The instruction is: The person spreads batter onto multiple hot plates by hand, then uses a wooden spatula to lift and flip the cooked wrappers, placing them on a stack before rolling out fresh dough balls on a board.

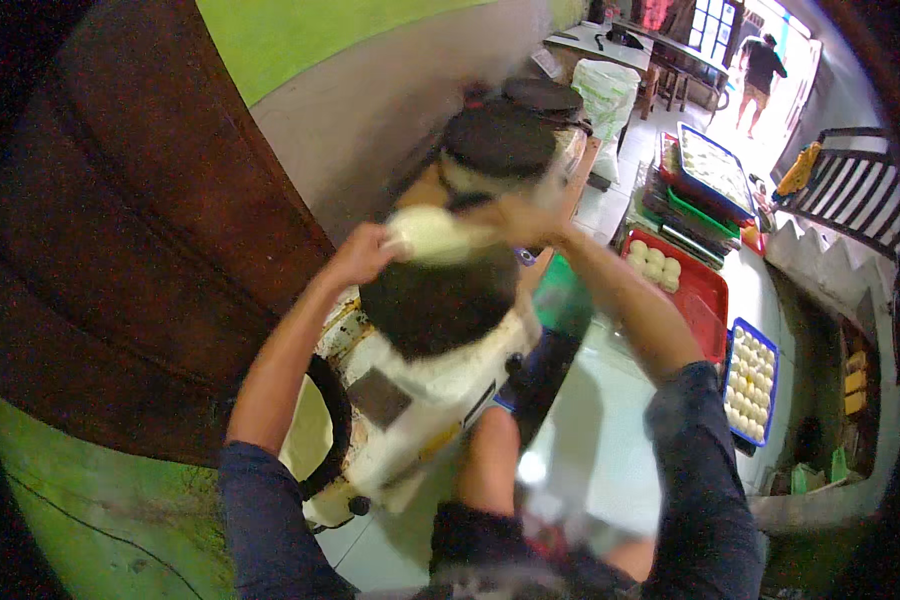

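A pale, thin sheet of dough (429, 235) is stretched between my two hands, above a dark round pan (439, 304) on a white gas stove (412, 367). My left hand (364, 255) grips its left edge. My right hand (521, 222), blurred by motion, is at its right side; its fingers are hard to make out. Another pan (337, 427), at the lower left, holds a pale flat round of dough (307, 431). Beyond my hands stands a further dark pan (499, 139) on a stove.
A red tray (709, 300) with several dough balls (652, 264) lies at the right. Near it are a blue tray (733, 337) of dough balls and stacked trays (712, 169). A brown panel (142, 225) borders the stoves at the left. A person (761, 75) stands by the far doorway.
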Motion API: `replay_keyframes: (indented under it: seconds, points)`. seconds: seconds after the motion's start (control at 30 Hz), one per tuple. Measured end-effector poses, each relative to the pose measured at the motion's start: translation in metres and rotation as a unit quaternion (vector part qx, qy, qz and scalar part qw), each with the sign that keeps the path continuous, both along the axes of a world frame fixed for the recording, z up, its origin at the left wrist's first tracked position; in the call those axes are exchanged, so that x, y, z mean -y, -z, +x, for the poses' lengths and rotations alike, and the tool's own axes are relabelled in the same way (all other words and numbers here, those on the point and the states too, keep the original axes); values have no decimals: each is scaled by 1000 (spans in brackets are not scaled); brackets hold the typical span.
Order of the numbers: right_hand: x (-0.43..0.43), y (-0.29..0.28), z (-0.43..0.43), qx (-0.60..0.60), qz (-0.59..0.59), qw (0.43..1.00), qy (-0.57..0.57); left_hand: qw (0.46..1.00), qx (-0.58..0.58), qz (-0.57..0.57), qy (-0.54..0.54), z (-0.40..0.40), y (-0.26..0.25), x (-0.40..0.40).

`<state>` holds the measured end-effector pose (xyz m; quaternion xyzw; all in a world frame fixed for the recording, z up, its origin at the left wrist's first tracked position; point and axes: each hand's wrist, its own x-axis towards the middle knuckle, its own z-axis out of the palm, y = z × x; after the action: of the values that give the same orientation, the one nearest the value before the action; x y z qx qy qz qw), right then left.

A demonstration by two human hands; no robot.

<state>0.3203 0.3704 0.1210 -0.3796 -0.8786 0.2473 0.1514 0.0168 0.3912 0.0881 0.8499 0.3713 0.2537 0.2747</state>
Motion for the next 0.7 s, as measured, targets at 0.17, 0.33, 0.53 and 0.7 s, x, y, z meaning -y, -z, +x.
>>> replay_keyframes:
  seconds: [0.17, 0.33, 0.53, 0.7]
  points:
    - [33, 134, -24, 121, 53, 978, -160, 966, -196, 81, 152, -39, 102, 67]
    - [40, 152, -19, 41, 27, 999, 5, 992, -97, 69, 38, -13, 86, 78]
    - [-31, 191, -73, 60, 175, 953, 241, 938, -294, 128, -129, 53, 143, -11]
    - [-25, 158, -56, 160, 263, 940, 145, 912, -338, 143, -183, 42, 131, 3]
